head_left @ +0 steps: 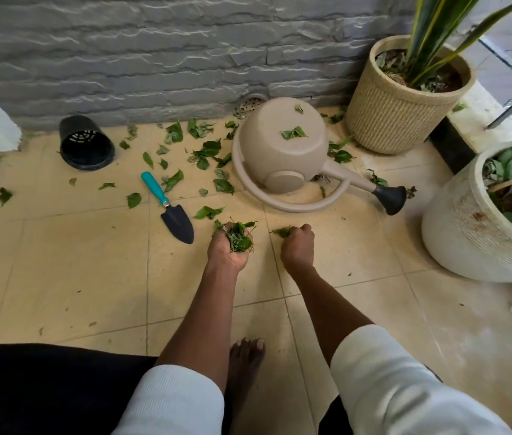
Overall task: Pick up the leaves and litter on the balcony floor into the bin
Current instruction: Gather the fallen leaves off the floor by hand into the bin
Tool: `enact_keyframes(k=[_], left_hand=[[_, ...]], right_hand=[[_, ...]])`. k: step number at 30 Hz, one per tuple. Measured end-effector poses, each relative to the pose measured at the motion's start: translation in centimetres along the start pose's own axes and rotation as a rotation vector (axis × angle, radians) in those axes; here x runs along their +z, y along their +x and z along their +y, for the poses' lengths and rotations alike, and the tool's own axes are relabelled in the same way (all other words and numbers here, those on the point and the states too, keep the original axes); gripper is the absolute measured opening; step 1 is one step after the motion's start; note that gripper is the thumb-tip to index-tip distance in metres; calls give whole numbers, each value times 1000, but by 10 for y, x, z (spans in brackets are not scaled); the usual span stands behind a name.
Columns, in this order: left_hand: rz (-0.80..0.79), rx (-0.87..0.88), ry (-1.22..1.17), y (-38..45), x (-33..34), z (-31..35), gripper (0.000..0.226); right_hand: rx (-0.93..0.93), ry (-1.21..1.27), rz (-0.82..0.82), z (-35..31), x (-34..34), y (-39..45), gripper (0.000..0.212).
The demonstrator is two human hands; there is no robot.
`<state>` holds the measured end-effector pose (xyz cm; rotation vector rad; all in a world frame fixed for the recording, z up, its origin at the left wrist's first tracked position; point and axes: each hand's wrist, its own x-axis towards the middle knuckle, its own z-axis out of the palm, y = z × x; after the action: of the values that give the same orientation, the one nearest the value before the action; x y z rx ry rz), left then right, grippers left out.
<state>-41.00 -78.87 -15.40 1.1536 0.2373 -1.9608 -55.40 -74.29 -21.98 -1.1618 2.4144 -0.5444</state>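
My left hand (228, 248) is palm up just above the tiles and cupped around a bunch of green leaves (238, 235). My right hand (297, 246) is knuckles up beside it, fingers closed on a small clump of leaves (281, 231) at the floor. Several loose green leaves (203, 152) lie scattered on the beige tiled floor (91, 262) between the wall and my hands. Two more leaves (293, 132) rest on the tipped watering can. No bin is recognisable in view.
A beige watering can (283, 152) lies on its side ahead. A teal-handled trowel (166, 205) lies left of my hands. A black plastic pot (86, 142) is tipped over by the grey stone wall. Two planters (405, 95) (474, 221) stand at right. My bare foot (246, 356) is below.
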Motion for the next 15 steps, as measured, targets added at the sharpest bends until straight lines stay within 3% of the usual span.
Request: enact_keyframes(k=[5, 11, 15], left_hand=[[1, 3, -28, -3, -3, 5, 30], [20, 9, -43, -3, -8, 12, 29], [21, 48, -45, -9, -11, 21, 31]], right_hand=[[-52, -49, 45, 9, 0, -13, 23], [-105, 150, 44, -3, -3, -10, 25], [-352, -165, -124, -10, 6, -18, 30]])
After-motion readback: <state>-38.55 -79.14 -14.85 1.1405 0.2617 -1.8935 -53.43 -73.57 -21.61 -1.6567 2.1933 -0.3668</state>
